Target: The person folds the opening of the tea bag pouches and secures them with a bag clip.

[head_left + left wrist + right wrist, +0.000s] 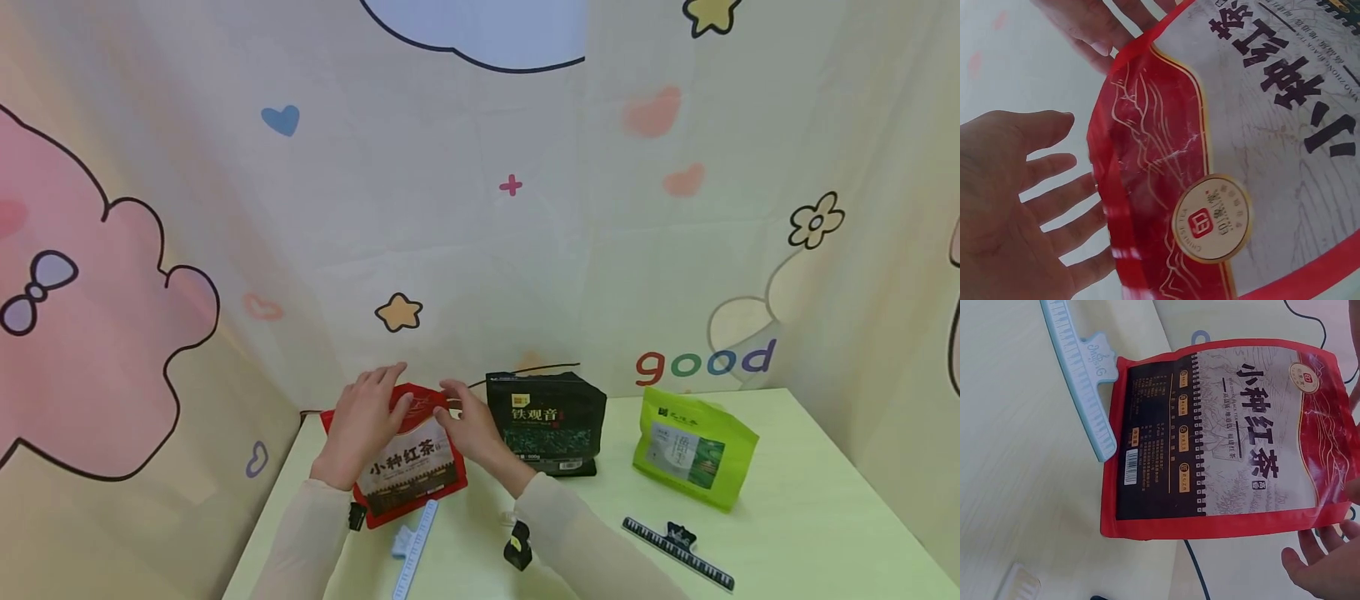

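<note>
Fingers (1063, 203) loosely spread, the left hand (366, 427) and right hand (476, 431) stand apart around a red bag's (414, 457) top, left on the surface (817, 475), blue clip (415, 546) just in front, black bag (557, 423) rightward.

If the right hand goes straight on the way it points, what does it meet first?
Most likely the red bag, at its nearer top corner; whether the right hand already touches it is unclear.
</note>
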Demonstrator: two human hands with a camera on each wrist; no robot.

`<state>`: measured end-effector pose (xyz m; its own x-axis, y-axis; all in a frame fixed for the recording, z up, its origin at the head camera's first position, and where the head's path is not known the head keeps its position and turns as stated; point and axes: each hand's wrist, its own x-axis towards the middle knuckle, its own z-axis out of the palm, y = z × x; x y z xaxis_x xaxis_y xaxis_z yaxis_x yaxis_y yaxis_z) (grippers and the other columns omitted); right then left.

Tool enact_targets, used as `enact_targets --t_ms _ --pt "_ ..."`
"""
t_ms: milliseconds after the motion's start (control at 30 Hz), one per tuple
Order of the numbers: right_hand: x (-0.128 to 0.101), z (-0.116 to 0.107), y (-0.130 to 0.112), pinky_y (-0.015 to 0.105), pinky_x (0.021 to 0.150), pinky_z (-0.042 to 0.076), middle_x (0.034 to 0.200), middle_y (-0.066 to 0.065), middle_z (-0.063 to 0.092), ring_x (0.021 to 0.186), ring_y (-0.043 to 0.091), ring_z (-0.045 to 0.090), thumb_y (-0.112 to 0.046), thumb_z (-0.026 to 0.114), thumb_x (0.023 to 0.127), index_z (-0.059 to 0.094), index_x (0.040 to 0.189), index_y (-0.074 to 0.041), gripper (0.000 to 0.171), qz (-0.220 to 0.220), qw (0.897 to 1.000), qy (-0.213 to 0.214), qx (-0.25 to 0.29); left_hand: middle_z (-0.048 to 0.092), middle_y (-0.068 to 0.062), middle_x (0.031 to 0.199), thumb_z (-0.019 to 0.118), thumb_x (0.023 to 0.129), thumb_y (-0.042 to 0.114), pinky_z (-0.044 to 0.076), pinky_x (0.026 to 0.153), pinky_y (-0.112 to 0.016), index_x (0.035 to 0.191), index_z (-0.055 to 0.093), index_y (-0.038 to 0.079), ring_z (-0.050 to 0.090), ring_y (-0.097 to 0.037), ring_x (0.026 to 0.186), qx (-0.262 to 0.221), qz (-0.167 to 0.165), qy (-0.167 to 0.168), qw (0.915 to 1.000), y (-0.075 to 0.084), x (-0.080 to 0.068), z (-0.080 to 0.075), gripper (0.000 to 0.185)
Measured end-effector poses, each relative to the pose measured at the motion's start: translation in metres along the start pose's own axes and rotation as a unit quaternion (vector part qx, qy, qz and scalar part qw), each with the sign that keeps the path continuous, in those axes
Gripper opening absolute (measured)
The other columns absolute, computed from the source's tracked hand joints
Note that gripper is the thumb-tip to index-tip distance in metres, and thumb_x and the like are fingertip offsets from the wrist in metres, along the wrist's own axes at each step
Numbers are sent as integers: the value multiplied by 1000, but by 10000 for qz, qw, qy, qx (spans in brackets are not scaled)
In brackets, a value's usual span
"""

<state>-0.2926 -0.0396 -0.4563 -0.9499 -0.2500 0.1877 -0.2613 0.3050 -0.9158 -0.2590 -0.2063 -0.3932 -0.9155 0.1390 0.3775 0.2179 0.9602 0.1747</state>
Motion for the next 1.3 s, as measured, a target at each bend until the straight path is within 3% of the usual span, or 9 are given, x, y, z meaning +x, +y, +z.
enact_targets --t_ms 367,667,1300 --pt "3 4 7 49 99 50 129 9 63 119 29 58 -19 60 98 54 136 -15 38 234 9997 114 9 62 -15 134 68 92 30 50 97 -56 140 54 13 63 -34 115 -282 -274 -379 9985 -8 3 10 52" --pt "6 6 11 48 98 50 123 8 65 115 28 59 -22 59 99 61 127 -14 29 576 9980 128 218 73 -7 108 69 92 26 57 85 -44 119 67 13 66 -23 91 -483 -383 -364 9974 -13 4 15 30" --pt "11 16 19 48 95 50 106 3 69 100 22 62 -15 62 97 67 107 -17 12 710 9954 557 320 74 -4 104 67 93 16 58 82 -42 111 72 18 66 -22 88 -733 -303 -187 9967 -16 3 16 19"
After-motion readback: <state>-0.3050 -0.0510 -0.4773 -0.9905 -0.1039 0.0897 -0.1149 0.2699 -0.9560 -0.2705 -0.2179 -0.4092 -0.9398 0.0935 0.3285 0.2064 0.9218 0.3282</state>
